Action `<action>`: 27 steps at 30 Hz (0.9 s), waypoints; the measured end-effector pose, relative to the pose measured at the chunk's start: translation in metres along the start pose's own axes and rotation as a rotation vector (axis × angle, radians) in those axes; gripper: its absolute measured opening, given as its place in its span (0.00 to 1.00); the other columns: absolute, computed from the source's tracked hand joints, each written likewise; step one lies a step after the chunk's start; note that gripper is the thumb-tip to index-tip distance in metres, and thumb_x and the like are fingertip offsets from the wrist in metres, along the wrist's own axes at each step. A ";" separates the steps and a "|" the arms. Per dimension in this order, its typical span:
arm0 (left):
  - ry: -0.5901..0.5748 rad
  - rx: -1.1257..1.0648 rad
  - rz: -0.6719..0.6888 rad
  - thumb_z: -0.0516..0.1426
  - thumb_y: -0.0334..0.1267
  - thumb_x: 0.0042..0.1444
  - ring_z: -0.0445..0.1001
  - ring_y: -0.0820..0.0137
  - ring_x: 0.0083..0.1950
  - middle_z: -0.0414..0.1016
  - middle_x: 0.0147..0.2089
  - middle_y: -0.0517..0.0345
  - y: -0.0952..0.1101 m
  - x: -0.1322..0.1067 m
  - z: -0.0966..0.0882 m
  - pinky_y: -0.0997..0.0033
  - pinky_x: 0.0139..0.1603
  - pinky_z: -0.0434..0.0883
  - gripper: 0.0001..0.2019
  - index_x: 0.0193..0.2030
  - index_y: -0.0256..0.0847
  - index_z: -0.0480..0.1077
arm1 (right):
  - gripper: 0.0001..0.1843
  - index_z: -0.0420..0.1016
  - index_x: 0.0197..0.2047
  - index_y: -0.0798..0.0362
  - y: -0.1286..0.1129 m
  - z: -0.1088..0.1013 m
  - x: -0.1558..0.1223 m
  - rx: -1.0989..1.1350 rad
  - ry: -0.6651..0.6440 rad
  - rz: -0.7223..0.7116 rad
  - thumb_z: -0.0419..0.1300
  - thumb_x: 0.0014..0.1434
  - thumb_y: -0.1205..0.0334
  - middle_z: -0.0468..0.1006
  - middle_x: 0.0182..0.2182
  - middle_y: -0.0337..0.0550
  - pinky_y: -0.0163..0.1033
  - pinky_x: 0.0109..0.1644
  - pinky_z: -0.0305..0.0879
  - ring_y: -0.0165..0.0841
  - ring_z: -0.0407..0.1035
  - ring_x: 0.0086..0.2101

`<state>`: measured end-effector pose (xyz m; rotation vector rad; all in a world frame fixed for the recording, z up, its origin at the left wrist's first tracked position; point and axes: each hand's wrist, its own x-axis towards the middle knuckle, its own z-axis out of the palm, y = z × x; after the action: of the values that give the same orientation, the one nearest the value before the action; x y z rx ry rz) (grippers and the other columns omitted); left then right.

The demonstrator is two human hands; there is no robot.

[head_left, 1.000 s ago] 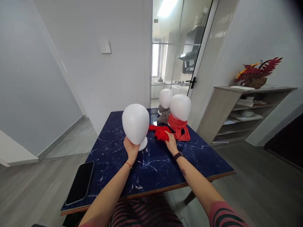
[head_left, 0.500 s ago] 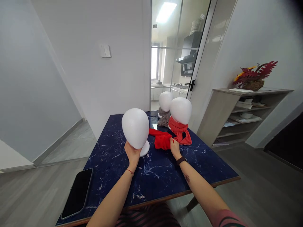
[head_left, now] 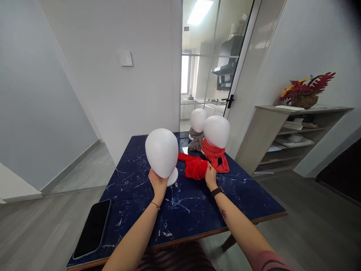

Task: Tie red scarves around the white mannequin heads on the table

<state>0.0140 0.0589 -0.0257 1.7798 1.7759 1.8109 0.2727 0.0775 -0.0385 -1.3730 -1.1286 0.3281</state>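
On the tabletop stands a white mannequin head [head_left: 161,150], with my left hand [head_left: 158,185] wrapped round its neck just above the round base. To its right lies a bright red scarf [head_left: 195,168], bunched up, one strip of it running back behind the head. My right hand [head_left: 211,176] is closed on the scarf's right end. Just beyond that hand, a second white mannequin head [head_left: 216,131] wears a coral-red scarf [head_left: 213,150] round its neck. Farther back, a third white head [head_left: 198,119] has a grey-brown scarf [head_left: 195,143] about its neck.
The dark blue marbled table [head_left: 180,214] has a black phone [head_left: 92,229] at its near left corner. Behind it are a wall and a glass door [head_left: 208,67]. A shelf unit [head_left: 267,139] with a flower basket [head_left: 306,99] on top stands at the right.
My right hand has shifted slightly to the right with the red scarf's end. My left hand keeps its hold on the mannequin head's neck. The camera view has moved a little.
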 end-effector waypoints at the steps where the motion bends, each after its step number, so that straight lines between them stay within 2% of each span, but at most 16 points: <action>1: 0.006 0.001 -0.004 0.63 0.50 0.44 0.65 0.52 0.55 0.66 0.54 0.42 0.000 0.000 0.000 0.54 0.54 0.62 0.37 0.59 0.36 0.58 | 0.33 0.76 0.44 0.58 -0.003 -0.001 -0.001 0.016 0.004 -0.021 0.39 0.62 0.43 0.78 0.41 0.54 0.43 0.49 0.62 0.41 0.70 0.43; 5: 0.004 0.015 -0.020 0.63 0.51 0.43 0.65 0.52 0.55 0.66 0.53 0.42 -0.002 0.000 0.000 0.53 0.54 0.63 0.39 0.59 0.35 0.57 | 0.29 0.74 0.48 0.57 -0.012 -0.003 -0.003 0.066 0.055 -0.110 0.41 0.64 0.46 0.75 0.48 0.53 0.45 0.58 0.57 0.38 0.67 0.50; 11: -0.041 0.029 -0.074 0.65 0.49 0.41 0.62 0.49 0.59 0.64 0.56 0.40 0.003 -0.001 -0.002 0.50 0.58 0.61 0.42 0.61 0.36 0.54 | 0.26 0.73 0.48 0.58 -0.024 -0.006 -0.002 0.104 0.139 -0.189 0.42 0.65 0.49 0.74 0.49 0.54 0.48 0.59 0.57 0.37 0.66 0.51; 13: -0.057 0.024 -0.155 0.66 0.46 0.39 0.57 0.48 0.63 0.60 0.60 0.39 0.009 -0.007 -0.007 0.48 0.61 0.56 0.45 0.62 0.37 0.52 | 0.26 0.73 0.47 0.58 -0.038 -0.012 -0.010 0.137 0.170 -0.193 0.42 0.65 0.50 0.75 0.48 0.54 0.48 0.59 0.58 0.38 0.67 0.51; 15: -0.051 0.004 -0.287 0.66 0.42 0.39 0.52 0.48 0.66 0.56 0.62 0.36 0.018 -0.020 -0.017 0.46 0.64 0.52 0.44 0.62 0.36 0.52 | 0.24 0.73 0.46 0.56 -0.055 -0.021 -0.030 0.158 0.153 -0.211 0.42 0.66 0.51 0.75 0.47 0.53 0.48 0.59 0.58 0.38 0.67 0.51; 16: -0.046 -0.024 -0.372 0.65 0.41 0.40 0.52 0.48 0.66 0.56 0.62 0.36 0.025 -0.029 -0.023 0.45 0.64 0.51 0.41 0.60 0.35 0.54 | 0.23 0.74 0.46 0.55 -0.063 -0.026 -0.045 0.162 0.110 -0.221 0.42 0.66 0.51 0.75 0.47 0.52 0.48 0.58 0.59 0.39 0.67 0.50; 18: -0.135 -0.233 -0.439 0.61 0.44 0.47 0.58 0.54 0.64 0.57 0.60 0.40 0.041 -0.051 -0.036 0.50 0.62 0.58 0.33 0.58 0.39 0.55 | 0.23 0.74 0.44 0.51 -0.077 -0.037 -0.081 0.159 -0.051 -0.232 0.41 0.66 0.52 0.76 0.45 0.49 0.48 0.56 0.61 0.40 0.69 0.48; 19: -0.231 -0.393 -0.493 0.59 0.47 0.50 0.63 0.57 0.60 0.60 0.58 0.43 0.050 -0.062 -0.042 0.53 0.59 0.63 0.29 0.57 0.41 0.57 | 0.23 0.75 0.44 0.49 -0.083 -0.041 -0.101 0.148 -0.158 -0.224 0.40 0.66 0.51 0.77 0.43 0.48 0.48 0.54 0.63 0.41 0.70 0.47; 21: -0.511 -0.661 -0.675 0.54 0.51 0.54 0.70 0.60 0.53 0.65 0.55 0.45 0.067 -0.082 -0.050 0.58 0.49 0.70 0.25 0.55 0.43 0.59 | 0.24 0.75 0.43 0.42 -0.090 -0.048 -0.139 0.117 -0.375 -0.223 0.39 0.65 0.49 0.78 0.41 0.44 0.49 0.51 0.66 0.43 0.72 0.45; 23: -0.648 -0.792 -0.812 0.56 0.51 0.53 0.72 0.61 0.51 0.66 0.55 0.45 0.080 -0.097 -0.052 0.63 0.44 0.72 0.26 0.57 0.45 0.59 | 0.25 0.74 0.44 0.35 -0.094 -0.051 -0.167 0.076 -0.522 -0.220 0.36 0.63 0.46 0.79 0.38 0.39 0.50 0.46 0.68 0.44 0.73 0.41; 25: -0.639 -0.856 -0.875 0.63 0.46 0.47 0.74 0.64 0.46 0.69 0.51 0.46 0.085 -0.104 -0.050 0.67 0.42 0.71 0.32 0.57 0.44 0.58 | 0.27 0.74 0.43 0.31 -0.094 -0.053 -0.183 0.028 -0.585 -0.220 0.34 0.61 0.42 0.79 0.34 0.38 0.51 0.41 0.69 0.45 0.74 0.37; 27: -0.553 -0.934 -0.925 0.66 0.38 0.40 0.75 0.69 0.39 0.72 0.42 0.52 0.085 -0.105 -0.046 0.69 0.42 0.70 0.34 0.55 0.42 0.59 | 0.28 0.74 0.41 0.31 -0.092 -0.059 -0.187 -0.027 -0.593 -0.225 0.34 0.60 0.41 0.80 0.32 0.39 0.52 0.40 0.69 0.45 0.74 0.34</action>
<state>0.0713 -0.0719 -0.0196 0.7485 0.9548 1.2072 0.1916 -0.1225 -0.0279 -1.1845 -1.7639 0.5787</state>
